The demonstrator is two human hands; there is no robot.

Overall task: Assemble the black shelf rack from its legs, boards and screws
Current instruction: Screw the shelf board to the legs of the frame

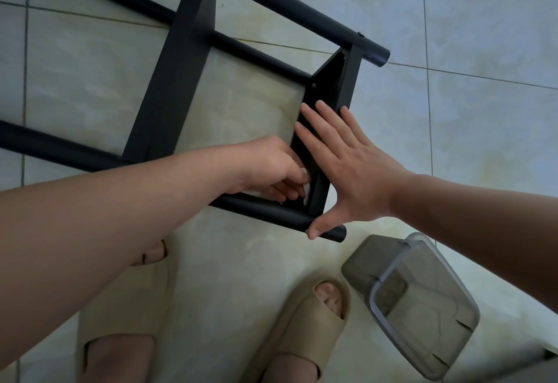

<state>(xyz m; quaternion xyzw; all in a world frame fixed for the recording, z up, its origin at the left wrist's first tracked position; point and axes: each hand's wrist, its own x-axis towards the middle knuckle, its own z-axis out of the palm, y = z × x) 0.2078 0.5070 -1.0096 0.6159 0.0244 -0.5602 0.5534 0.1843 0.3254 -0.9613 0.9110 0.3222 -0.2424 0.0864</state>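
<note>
Black metal shelf rack [172, 80] lies on its side on the pale tiled floor [453, 20], showing three round legs and two flat boards. Right hand [347, 171] presses flat, fingers straight, on the right board [332, 80], thumb on the near leg [265, 212]. Left hand [271, 168] curls, pinching a small white object [306, 190] at that board's near corner. Near: two beige foam slippers [305, 322], one grey plastic box [422, 307]

The legs [262, 210] of the rack look like metal tube, coated matt black, with a faint sheen along the top. The flat boards [172, 80] are the same smooth matt black. A small screw head [314, 85] shines a little. The floor [453, 125] is smooth pale marbled tile, softly glossy. My slippers [305, 322] look like matt beige foam. The box [422, 301], near right, is smoky see-through plastic. The white bit [306, 192] my left hand [271, 168] pinches is matt; of what, I can't tell.
</note>
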